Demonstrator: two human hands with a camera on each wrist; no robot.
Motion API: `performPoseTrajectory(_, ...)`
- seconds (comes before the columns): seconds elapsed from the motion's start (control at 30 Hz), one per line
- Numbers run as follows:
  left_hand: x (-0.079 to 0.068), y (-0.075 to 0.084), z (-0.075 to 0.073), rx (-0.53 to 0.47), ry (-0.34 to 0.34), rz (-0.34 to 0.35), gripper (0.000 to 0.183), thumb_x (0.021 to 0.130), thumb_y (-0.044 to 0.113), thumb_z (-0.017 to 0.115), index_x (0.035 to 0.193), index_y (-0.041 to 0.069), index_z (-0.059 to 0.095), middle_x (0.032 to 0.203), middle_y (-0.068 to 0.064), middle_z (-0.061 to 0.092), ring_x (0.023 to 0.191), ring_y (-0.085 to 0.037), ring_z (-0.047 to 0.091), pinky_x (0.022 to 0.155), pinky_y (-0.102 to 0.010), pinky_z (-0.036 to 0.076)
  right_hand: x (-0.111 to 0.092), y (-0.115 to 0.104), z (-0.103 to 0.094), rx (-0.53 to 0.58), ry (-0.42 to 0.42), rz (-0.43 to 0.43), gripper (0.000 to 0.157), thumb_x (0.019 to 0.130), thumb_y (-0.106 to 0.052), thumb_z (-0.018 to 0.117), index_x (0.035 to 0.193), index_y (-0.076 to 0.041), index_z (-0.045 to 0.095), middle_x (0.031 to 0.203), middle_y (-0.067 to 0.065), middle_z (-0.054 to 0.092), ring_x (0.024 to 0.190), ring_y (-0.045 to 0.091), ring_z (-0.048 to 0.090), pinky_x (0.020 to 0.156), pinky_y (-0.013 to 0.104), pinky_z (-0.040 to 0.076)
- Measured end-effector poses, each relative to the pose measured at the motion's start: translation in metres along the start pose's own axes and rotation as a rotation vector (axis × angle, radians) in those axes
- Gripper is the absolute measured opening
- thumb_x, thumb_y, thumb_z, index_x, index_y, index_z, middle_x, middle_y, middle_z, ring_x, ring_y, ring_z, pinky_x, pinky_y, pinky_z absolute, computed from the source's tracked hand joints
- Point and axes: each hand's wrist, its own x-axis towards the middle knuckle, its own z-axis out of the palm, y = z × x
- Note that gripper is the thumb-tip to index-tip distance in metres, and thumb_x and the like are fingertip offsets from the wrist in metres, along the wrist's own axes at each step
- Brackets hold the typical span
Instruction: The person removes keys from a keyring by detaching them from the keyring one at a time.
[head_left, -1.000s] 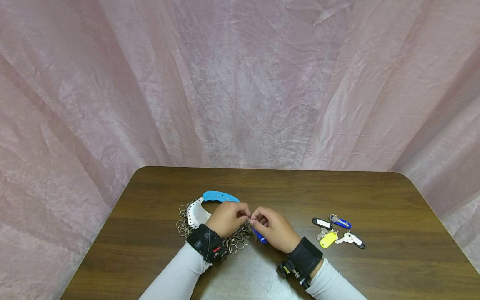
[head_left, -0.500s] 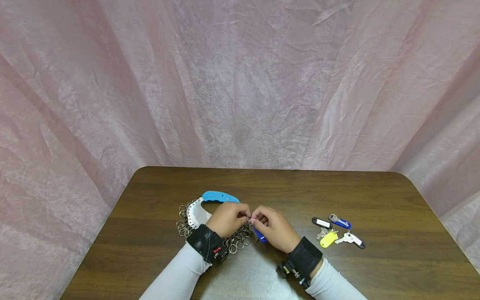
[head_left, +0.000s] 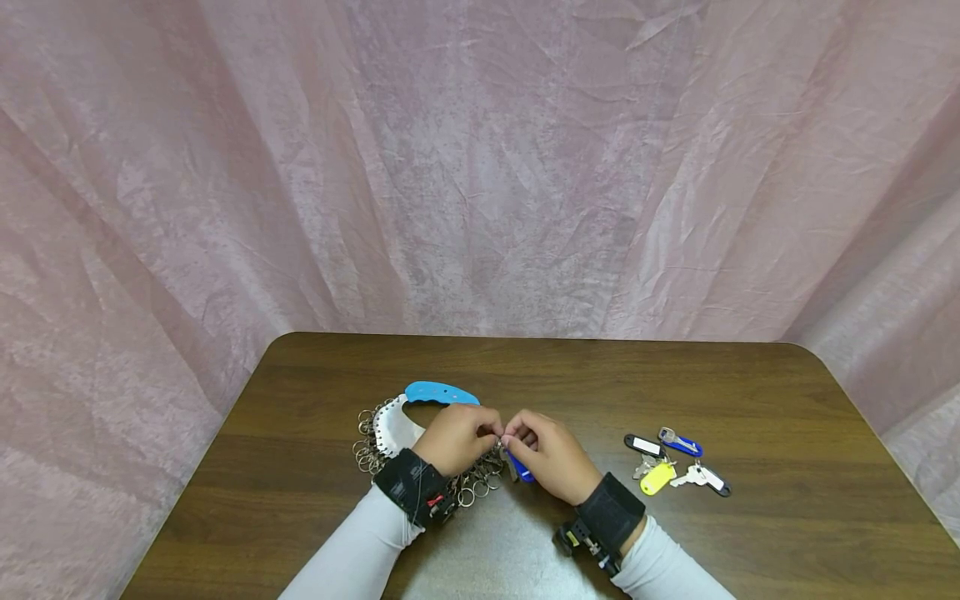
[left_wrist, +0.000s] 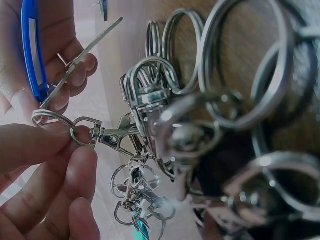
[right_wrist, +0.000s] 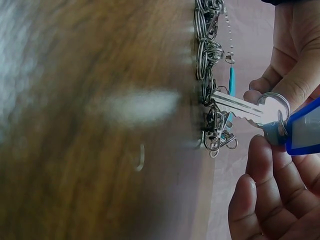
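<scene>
In the head view my left hand [head_left: 456, 440] and right hand [head_left: 551, 458] meet fingertip to fingertip. The left hand pinches a split ring [left_wrist: 52, 118] joined to a swivel snap hook [left_wrist: 112, 138], as the left wrist view shows. My right hand holds a blue key tag [right_wrist: 306, 127] near its ring end, and a silver key [right_wrist: 240, 106] sticks out from it. The split ring runs close to the tag and key; whether it passes through them is hard to tell. Beneath the left hand lies a white, blue-handled key holder [head_left: 395, 427] edged with snap hooks and rings.
Right of the hands lie a yellow key tag [head_left: 657, 479], a black key tag [head_left: 643, 447], another blue key tag [head_left: 681, 443] and a second black tag [head_left: 716, 482], with keys. They rest on a brown wooden table [head_left: 570, 375]. A pink curtain [head_left: 480, 167] hangs behind.
The blue key tag under the right hand has tilted and risen slightly, and the key beside it shows more. The right hand has shifted very slightly; the left stays nearly still.
</scene>
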Motion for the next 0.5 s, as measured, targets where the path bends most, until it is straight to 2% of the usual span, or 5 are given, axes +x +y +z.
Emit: performPoseTrajectory(0.5,0.0005,0.0005,0.0002,-0.009,-0.020,-0.003,0.013,0.080,0.008,0.070,0.077,0.020,0.064,0.072,0.013,0.058,0.068,-0.002,0.053,0.063,-0.023,0.045,-0.0001,-0.0005,-0.0012,-0.007,0.011,0.023,0.006,0.090,-0.012,0.064,0.087,-0.015,0.059,0.080,-0.009,0.059,0.072,0.009,0.058,0.065,0.026,0.050)
